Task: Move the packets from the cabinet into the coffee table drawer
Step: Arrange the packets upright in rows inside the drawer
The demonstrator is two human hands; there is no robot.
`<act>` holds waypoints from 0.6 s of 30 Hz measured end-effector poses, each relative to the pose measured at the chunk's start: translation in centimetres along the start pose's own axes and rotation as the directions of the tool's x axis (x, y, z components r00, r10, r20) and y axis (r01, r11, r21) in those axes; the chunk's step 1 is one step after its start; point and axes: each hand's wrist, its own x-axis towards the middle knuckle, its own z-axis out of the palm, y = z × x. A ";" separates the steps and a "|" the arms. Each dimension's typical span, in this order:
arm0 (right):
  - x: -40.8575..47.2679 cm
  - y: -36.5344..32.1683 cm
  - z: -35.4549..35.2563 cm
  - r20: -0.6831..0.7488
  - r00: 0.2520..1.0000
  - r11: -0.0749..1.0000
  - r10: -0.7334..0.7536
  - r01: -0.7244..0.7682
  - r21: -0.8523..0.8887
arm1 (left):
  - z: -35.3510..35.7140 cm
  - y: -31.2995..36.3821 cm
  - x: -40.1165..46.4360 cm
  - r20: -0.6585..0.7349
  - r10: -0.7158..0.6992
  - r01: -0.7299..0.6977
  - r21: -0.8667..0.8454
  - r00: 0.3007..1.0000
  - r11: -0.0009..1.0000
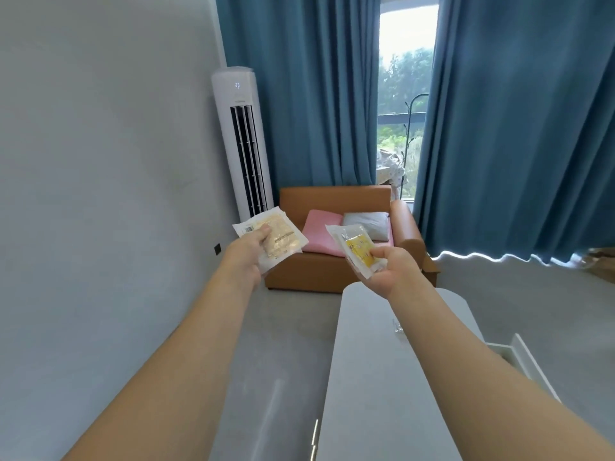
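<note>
My left hand (pixel 248 252) holds a pale beige packet (pixel 281 237) with a barcode label, thumb on top, out in front at chest height. My right hand (pixel 391 267) pinches a clear packet with a yellow print (pixel 357 249) between thumb and fingers. Both arms are stretched forward. Below my right arm lies the white coffee table (pixel 372 377), and its open white drawer (pixel 519 356) sticks out on the right side, partly hidden by my forearm. The cabinet is out of view.
A brown sofa (pixel 332 271) with a pink cushion (pixel 321 236) and a grey cushion (pixel 367 224) stands ahead. A tall white air conditioner (pixel 241 144) is in the corner by blue curtains (pixel 515 128). Grey floor (pixel 283 327) runs left of the table.
</note>
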 end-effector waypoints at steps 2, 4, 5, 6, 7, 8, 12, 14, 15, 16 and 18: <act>-0.5 -2.3 -1.9 -0.022 1.000 1.000 0.004 -0.004 -0.019 | 2.6 -1.2 -0.9 -0.015 -0.038 0.038 -0.035 0.999 0.999; -1.1 -5.3 -4.2 -0.032 0.999 1.000 -0.012 0.011 -0.019 | 5.7 -2.8 -2.1 -0.030 -0.054 0.053 -0.020 0.998 0.998; -1.5 -7.1 -5.3 -0.030 0.999 1.000 -0.027 0.027 -0.007 | 7.4 -3.7 -2.8 -0.027 -0.053 0.052 -0.020 0.998 0.998; -1.8 -8.9 -6.5 -0.026 0.999 0.999 -0.043 0.043 0.005 | 9.2 -4.5 -3.5 -0.024 -0.047 0.046 -0.033 0.999 0.998; -2.3 -10.6 -7.9 -0.018 0.998 0.998 -0.054 0.054 0.011 | 11.1 -5.4 -4.2 -0.025 -0.041 0.040 -0.054 0.999 0.998; -2.6 -12.5 -9.4 -0.010 0.998 0.998 -0.062 0.062 0.008 | 13.0 -6.3 -4.9 -0.032 -0.034 0.032 -0.072 0.999 0.997; -4.5 -19.5 -16.1 0.071 0.997 1.000 -0.026 0.027 -0.013 | 20.5 -11.2 -7.9 -0.023 -0.039 0.036 -0.084 0.999 0.996; -5.5 -22.8 -19.3 0.088 0.996 0.999 0.009 -0.006 -0.032 | 24.2 -13.6 -9.3 -0.009 -0.076 0.075 -0.093 0.997 0.993; -5.8 -24.0 -20.6 0.082 0.996 0.999 0.024 -0.022 -0.030 | 25.5 -14.5 -9.8 -0.002 -0.091 0.090 -0.098 0.996 0.991; -6.0 -25.5 -21.8 0.067 0.997 0.999 0.032 -0.031 -0.026 | 27.0 -15.4 -10.1 0.007 -0.103 0.103 -0.106 0.995 0.989; -6.4 -28.3 -23.8 0.018 1.000 1.000 0.024 -0.023 -0.015 | 29.7 -16.9 -10.0 0.017 -0.114 0.116 -0.102 0.993 0.988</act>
